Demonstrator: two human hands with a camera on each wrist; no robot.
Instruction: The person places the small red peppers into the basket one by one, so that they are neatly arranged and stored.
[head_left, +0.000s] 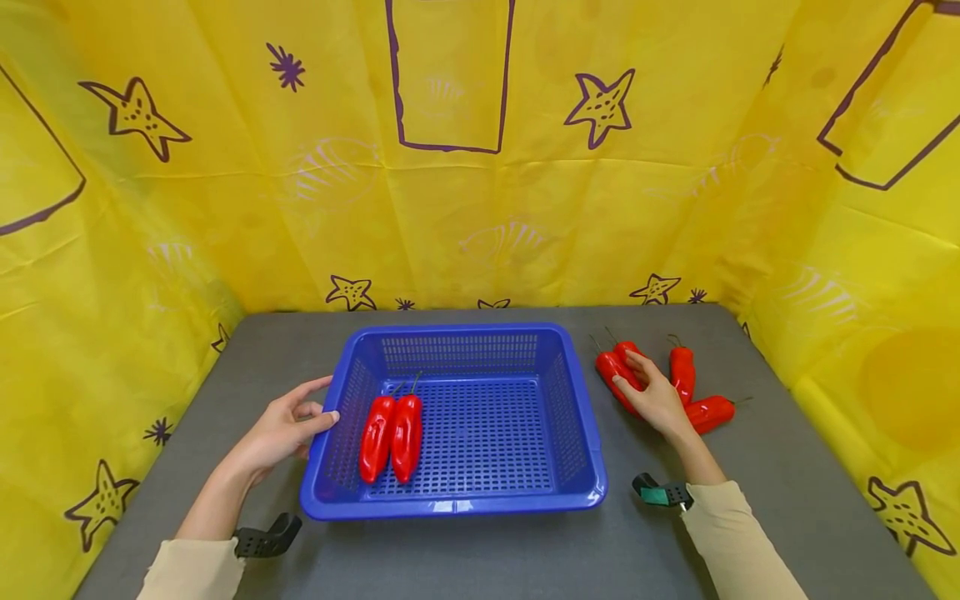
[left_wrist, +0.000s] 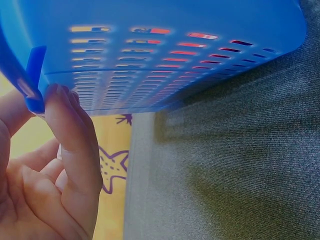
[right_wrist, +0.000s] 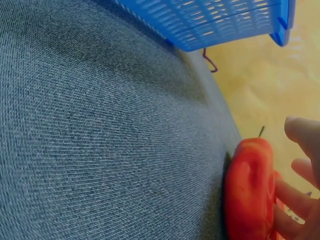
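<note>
Left hand (head_left: 288,429) pinched the blue basket (head_left: 517,503) at its left rim | right hand (head_left: 655,400), fingers apart, reached loose red peppers (head_left: 682,371), contact unclear, gray table (head_left: 617,454) between them and basket | two peppers (head_left: 407,437) lay inside, left, floor stretching right

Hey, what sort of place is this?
Perhaps a makeshift recording booth: yellow patterned cloth hangs around three sides of a grey table, and the person wears black wrist mounts.
</note>
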